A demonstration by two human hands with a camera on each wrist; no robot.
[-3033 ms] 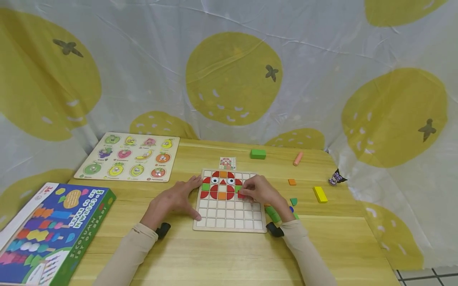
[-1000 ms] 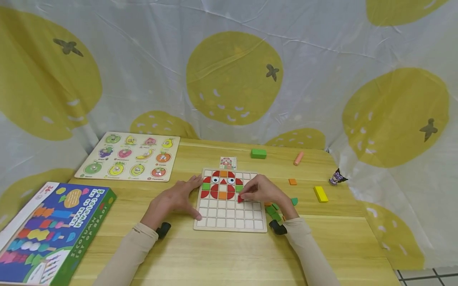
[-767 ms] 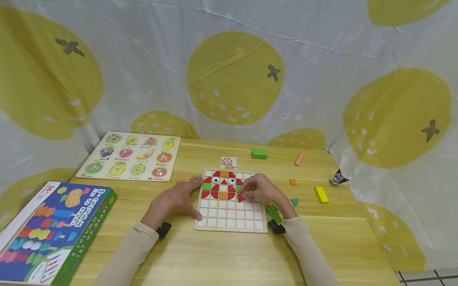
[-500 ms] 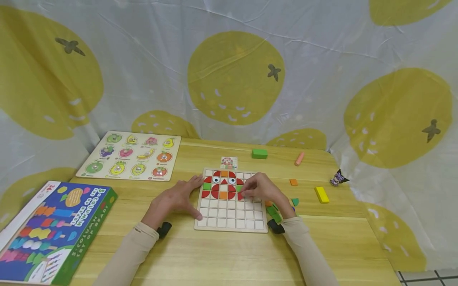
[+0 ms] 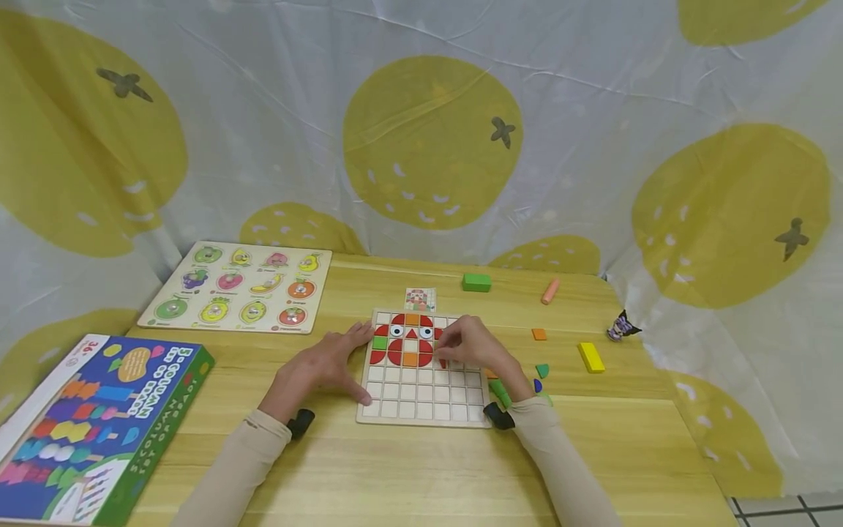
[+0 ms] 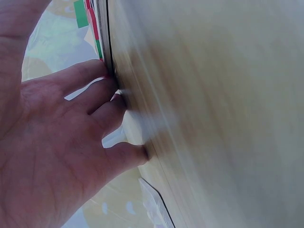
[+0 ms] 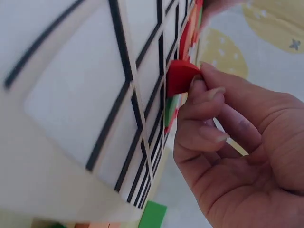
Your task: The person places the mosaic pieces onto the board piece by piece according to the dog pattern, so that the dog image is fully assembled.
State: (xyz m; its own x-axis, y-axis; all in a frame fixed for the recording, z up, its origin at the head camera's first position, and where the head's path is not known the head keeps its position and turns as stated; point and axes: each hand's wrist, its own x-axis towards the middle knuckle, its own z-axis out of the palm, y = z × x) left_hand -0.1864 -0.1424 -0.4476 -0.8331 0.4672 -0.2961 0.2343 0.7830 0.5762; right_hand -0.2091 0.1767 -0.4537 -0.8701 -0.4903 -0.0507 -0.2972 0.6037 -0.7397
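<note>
A wooden grid board (image 5: 425,413) lies on the table, its upper rows partly filled with red, orange, green and eye-patterned tiles that form a face. My right hand (image 5: 474,344) is over the board's right side. Between thumb and finger it pinches a red quarter-circle tile (image 7: 180,78), whose edge meets the grid in the right wrist view. My left hand (image 5: 323,366) is spread along the board's left edge, thumb at the lower left corner and fingertips at the upper left side. In the left wrist view the left fingers (image 6: 90,95) touch down by that edge.
A pattern card (image 5: 420,298) lies behind the board. Green tiles (image 5: 500,393) and small pieces lie to its right, with a yellow block (image 5: 590,358), a green block (image 5: 476,282) and a figurine (image 5: 620,326) farther off. A fruit puzzle (image 5: 253,311) and a box (image 5: 99,432) are at left.
My right hand, pinching the red tile throughout, has shifted slightly up and left over the board and now covers the green tile at the face's right. The left hand has stayed put.
</note>
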